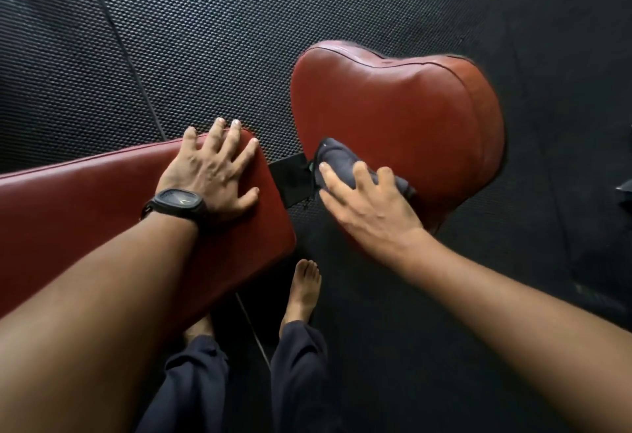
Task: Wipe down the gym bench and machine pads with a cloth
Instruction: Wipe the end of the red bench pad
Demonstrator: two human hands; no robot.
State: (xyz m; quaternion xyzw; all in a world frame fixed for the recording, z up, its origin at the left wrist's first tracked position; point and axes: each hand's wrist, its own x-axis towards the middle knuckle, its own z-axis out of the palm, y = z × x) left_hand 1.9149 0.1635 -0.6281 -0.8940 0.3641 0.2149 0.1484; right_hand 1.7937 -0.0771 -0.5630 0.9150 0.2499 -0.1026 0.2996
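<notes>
A dark grey bunched cloth (337, 159) is pressed against the near left edge of a rounded red leather seat pad (410, 114), gripped under the curled fingers (333, 177) of the right hand (369, 208). Most of the pad's surface stretches up and to the right of the cloth, its long axis pointing away from the person. The left hand (208, 172), released and spread flat, is rested on the end of a long red padded bench (85, 200), farther from the cloth.
</notes>
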